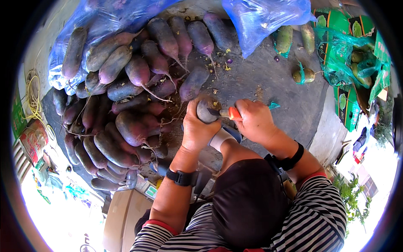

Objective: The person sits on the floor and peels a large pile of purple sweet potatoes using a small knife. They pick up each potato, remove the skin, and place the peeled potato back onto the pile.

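My left hand [196,129] is wrapped round a dark purple radish [205,110], held end-up in front of my knees. In my right hand [257,121] is a small knife [233,113] with an orange handle. Its short blade touches the top of the radish, near the brownish crown end. Close beyond my left hand lies another purple radish [194,83]. A large heap of long purple radishes [133,126] with thin root tails fills the ground to my left.
Blue plastic bags [268,21] lie at the far side. Greenish radishes [283,38] rest at the far right, near a green carton [336,50] draped with teal plastic. Trimmings dot the dark ground sheet [289,92]. A tan box [126,218] stands near my left side.
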The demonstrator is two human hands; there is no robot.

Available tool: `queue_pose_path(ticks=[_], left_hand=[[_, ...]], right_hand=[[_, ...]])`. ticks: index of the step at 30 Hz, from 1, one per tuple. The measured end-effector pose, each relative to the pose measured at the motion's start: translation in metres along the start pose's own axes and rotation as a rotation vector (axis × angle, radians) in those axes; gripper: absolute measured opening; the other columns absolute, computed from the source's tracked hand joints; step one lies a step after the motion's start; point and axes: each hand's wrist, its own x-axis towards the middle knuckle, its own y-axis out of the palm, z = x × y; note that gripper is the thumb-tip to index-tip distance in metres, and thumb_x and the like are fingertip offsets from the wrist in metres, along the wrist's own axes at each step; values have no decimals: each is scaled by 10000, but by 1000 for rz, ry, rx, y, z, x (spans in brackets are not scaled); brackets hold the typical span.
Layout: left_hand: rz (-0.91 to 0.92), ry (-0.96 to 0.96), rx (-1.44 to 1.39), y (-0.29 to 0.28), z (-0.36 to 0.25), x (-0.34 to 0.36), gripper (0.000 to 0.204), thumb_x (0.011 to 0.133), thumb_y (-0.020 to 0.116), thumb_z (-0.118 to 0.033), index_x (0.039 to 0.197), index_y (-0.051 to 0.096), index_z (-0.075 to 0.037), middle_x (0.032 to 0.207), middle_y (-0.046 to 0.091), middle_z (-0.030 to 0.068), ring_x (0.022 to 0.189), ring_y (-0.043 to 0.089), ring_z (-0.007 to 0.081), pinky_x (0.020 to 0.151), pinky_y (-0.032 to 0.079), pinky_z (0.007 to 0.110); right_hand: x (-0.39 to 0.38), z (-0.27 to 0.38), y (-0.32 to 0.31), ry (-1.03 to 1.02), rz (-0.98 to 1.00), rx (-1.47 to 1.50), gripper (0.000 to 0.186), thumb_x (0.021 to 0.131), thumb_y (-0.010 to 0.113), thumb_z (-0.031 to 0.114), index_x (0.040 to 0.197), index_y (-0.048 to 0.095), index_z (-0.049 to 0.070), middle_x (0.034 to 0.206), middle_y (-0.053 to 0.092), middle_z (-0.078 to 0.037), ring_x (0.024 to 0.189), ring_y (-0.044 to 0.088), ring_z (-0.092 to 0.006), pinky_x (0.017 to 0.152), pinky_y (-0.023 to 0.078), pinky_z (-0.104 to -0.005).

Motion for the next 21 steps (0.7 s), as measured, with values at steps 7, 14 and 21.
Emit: queue_pose_path(ticks=[7, 14, 21], left_hand=[[297, 93, -187, 3, -18, -18, 662, 659, 815, 7, 1269, 560, -31, 1113, 654, 39, 1028, 612, 124, 941, 500, 298], [103, -123, -56, -34, -46, -29, 737, 642, 880, -99, 1295, 546, -29, 1135, 649, 61, 1061, 607, 150, 971, 489, 324], [-473, 452, 827, -160, -114, -39, 650, 690, 724, -20, 1316, 557, -73, 1220, 606, 167, 1173, 580, 320, 1043, 447, 432]], right_hand=[[-6, -70, 22, 446, 188, -152, 247, 920, 630, 287, 938, 575, 47, 832, 677, -232, 785, 656, -472, 671, 505, -566], [-6, -54, 35, 428, 244, -29, 275, 946, 628, 323, 968, 585, 52, 852, 683, -243, 826, 652, -483, 692, 504, -553], [-9, -40, 37, 340, 193, 79, 247, 907, 700, 275, 967, 619, 49, 798, 675, -219, 770, 661, -447, 661, 508, -518]])
